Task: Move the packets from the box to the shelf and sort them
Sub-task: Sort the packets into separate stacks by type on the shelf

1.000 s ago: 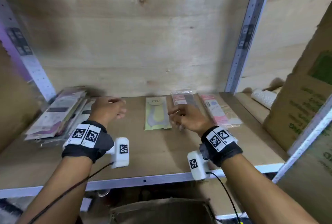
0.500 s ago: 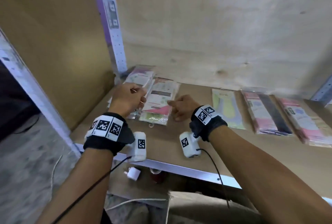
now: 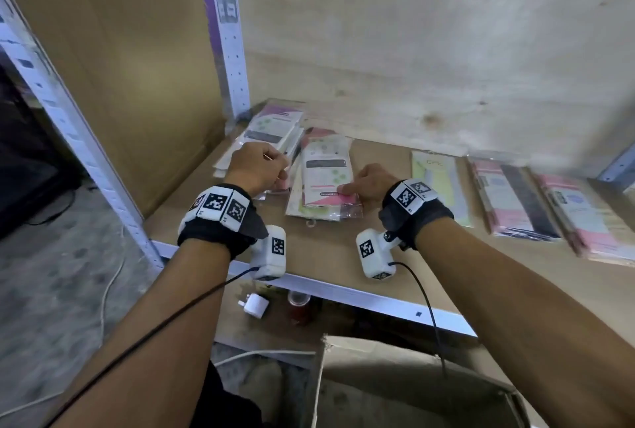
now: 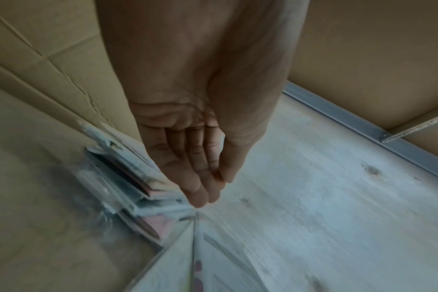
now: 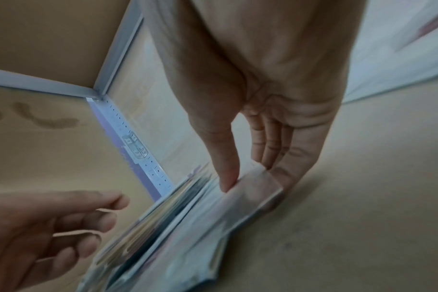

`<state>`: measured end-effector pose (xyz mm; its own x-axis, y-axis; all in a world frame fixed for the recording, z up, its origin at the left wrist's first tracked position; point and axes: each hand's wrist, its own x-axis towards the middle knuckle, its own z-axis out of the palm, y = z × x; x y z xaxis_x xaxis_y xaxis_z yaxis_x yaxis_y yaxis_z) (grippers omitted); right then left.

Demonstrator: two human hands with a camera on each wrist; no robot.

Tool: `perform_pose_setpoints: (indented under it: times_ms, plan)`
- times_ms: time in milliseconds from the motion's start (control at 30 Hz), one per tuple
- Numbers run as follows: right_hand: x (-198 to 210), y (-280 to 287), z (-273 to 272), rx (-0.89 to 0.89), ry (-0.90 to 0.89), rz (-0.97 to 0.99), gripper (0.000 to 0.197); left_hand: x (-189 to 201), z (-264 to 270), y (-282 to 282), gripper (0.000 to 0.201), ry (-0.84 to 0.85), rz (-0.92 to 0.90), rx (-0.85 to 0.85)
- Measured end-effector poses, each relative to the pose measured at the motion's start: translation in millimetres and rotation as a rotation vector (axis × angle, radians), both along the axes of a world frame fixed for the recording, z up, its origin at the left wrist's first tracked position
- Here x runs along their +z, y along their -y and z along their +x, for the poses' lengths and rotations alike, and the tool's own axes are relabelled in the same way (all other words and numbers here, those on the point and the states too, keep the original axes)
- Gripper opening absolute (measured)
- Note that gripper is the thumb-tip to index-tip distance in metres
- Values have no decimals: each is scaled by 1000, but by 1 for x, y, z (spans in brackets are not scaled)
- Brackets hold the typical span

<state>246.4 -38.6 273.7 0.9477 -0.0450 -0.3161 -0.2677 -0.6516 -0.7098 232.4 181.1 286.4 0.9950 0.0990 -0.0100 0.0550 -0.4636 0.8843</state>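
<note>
A loose pile of packets (image 3: 275,125) lies in the back left corner of the wooden shelf (image 3: 336,256). A white and pink packet (image 3: 326,177) tops a smaller stack beside it. My right hand (image 3: 364,183) pinches this packet's near right edge; in the right wrist view the thumb (image 5: 228,177) lies on the packet (image 5: 253,189) and the fingers sit under it. My left hand (image 3: 261,166) hovers over the pile's near edge. In the left wrist view its fingers (image 4: 200,189) are nearly straight and hold nothing.
Three sorted packets lie in a row to the right: yellow-green (image 3: 436,180), pink and black (image 3: 512,201), pink (image 3: 584,218). A metal upright (image 3: 230,32) stands behind the pile. The cardboard box (image 3: 395,376) sits below the shelf edge, near a white plug (image 3: 256,304).
Both hands have moved left from the middle of the shelf to the pile in the corner. My right hand has taken hold of the top packet's edge.
</note>
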Motion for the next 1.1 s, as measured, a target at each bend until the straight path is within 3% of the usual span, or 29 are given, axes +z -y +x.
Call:
perform_pose_setpoints:
  times_ms: [100, 267, 367, 467, 667, 733, 800, 867, 933, 1000, 1100]
  plan:
    - [9, 24, -25, -7, 58, -5, 28, -1, -4, 19, 7, -27, 3, -11]
    - [36, 61, -61, -61, 83, 534, 18, 1, -13, 55, 51, 78, 364, -283]
    - [53, 81, -73, -122, 124, 720, 25, 6, -18, 77, 56, 169, 478, -333]
    - [68, 98, -82, -162, 116, 855, 18, 12, -20, 96, 28, 309, 478, -320]
    - [77, 144, -91, -172, 145, 1138, 39, 25, -34, 130, 24, 446, 201, -384]
    - [71, 154, -94, -176, 165, 1141, 31, 24, -39, 140, 21, 432, 98, -440]
    - [59, 163, -98, -154, 190, 1023, 18, 20, -40, 151, 19, 369, -18, -501]
    - [41, 170, -104, -108, 225, 737, 12, 15, -42, 161, 19, 268, -130, -533]
    - [26, 172, -109, -65, 253, 469, 21, 9, -42, 171, 23, 157, -244, -518]
    - [13, 176, -110, -6, 229, 454, 23, 2, -42, 179, 26, 21, -344, -497]
    - [-3, 186, -112, -18, 177, 629, 27, -7, -41, 191, 29, -117, -392, -499]
